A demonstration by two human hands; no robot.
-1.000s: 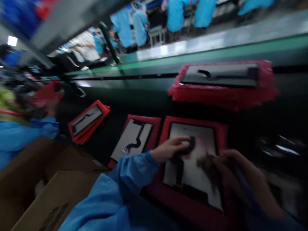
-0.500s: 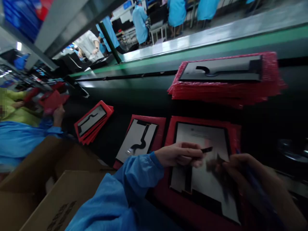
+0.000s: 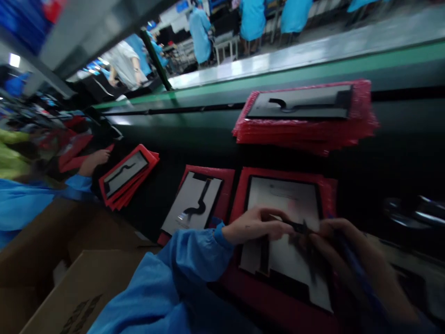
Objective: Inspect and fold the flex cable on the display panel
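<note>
Conveyor belt (image 3: 194,139) amid factory workers (image 3: 201,28)

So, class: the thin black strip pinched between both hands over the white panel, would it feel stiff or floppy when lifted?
Probably floppy: the black strip looks thin and ribbon-like, spanning left hand to right hand. Likely very light, and possibly fragile, since only fingertips pinch it above the white panel.

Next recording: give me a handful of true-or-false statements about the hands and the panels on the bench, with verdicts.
1. Both hands meet over the nearest panel on its red sleeve. True.
2. The left hand pinches a thin dark strip. True.
3. The red stack at the back lies bare. False: a dark panel lies on it.
4. The right hand rests on the cardboard box. False: it is at the panel.
</note>
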